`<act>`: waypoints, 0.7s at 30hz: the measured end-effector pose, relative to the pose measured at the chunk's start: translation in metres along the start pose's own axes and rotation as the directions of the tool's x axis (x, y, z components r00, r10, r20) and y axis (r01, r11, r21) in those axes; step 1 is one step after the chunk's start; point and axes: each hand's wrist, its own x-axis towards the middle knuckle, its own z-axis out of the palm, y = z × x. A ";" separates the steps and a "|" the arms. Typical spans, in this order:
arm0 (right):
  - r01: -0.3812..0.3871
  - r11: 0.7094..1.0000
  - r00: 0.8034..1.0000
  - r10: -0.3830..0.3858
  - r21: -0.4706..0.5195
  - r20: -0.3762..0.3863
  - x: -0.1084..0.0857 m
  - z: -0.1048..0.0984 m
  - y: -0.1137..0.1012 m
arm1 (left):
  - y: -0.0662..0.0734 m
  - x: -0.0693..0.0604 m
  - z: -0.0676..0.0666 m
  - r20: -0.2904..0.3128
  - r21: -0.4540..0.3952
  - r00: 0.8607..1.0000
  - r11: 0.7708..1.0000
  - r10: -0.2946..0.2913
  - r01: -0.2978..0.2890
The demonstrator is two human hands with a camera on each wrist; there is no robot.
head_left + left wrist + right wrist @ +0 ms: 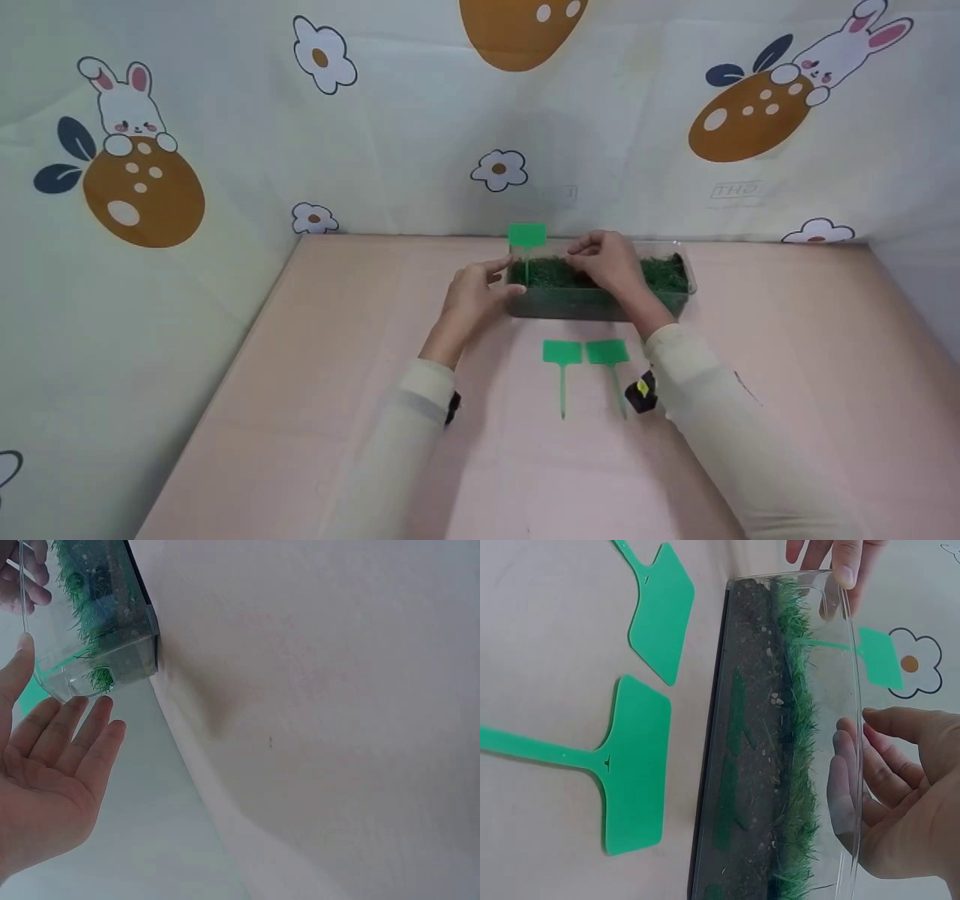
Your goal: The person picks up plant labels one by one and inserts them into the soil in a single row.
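A clear plastic planter box (pixel 592 304) holds dark soil (pixel 750 720) topped with green grass (pixel 799 720). My left hand (pixel 476 296) holds the box's left end lightly, thumb at the front corner of the rim and fingertips at the end wall. One green plant label (pixel 527 235) stands upright in the grass by that end. My right hand (pixel 611 262) is over the box, its loosely bent fingers (pixel 881 780) above the grass with nothing visible between them. Two more green plant labels, one on the left (pixel 562 351) and one on the right (pixel 607 351), lie in front of the box.
The pink tabletop (pixel 337 360) meets a patterned cloth wall (pixel 405 135) just behind the box. A black wrist device (pixel 642 391) hangs beside my right sleeve, close to the right-hand label's stem.
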 end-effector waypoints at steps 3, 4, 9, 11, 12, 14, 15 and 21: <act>0.000 1.000 1.000 0.000 -0.003 -0.005 -0.001 0.000 0.000 | 0.000 0.000 0.000 0.001 -0.011 1.000 1.000 -0.001 0.001; 0.000 1.000 1.000 0.000 -0.004 -0.006 -0.001 0.000 0.000 | 0.000 0.000 0.000 0.002 -0.015 1.000 1.000 -0.002 0.002; -0.005 1.000 1.000 0.005 0.006 -0.009 -0.001 -0.001 0.000 | 0.000 0.000 0.001 0.003 -0.016 1.000 1.000 -0.009 0.009; 0.003 1.000 1.000 -0.002 0.005 -0.007 -0.002 -0.002 0.000 | 0.000 0.000 0.001 0.002 -0.003 1.000 1.000 -0.009 0.009; 0.007 1.000 1.000 -0.007 0.007 -0.006 -0.002 -0.002 0.001 | 0.001 0.000 0.001 0.001 0.004 1.000 1.000 -0.008 0.008; 0.016 1.000 1.000 -0.016 0.007 -0.003 -0.003 -0.003 0.001 | 0.001 0.000 0.000 -0.001 0.019 1.000 1.000 -0.011 0.011; 0.017 1.000 1.000 -0.017 0.006 -0.001 -0.004 -0.003 0.001 | 0.001 0.000 0.000 -0.002 0.025 1.000 1.000 -0.012 0.012; 0.007 1.000 1.000 -0.007 0.008 0.000 -0.004 -0.005 0.000 | 0.001 0.000 0.000 0.002 0.027 1.000 1.000 -0.016 0.016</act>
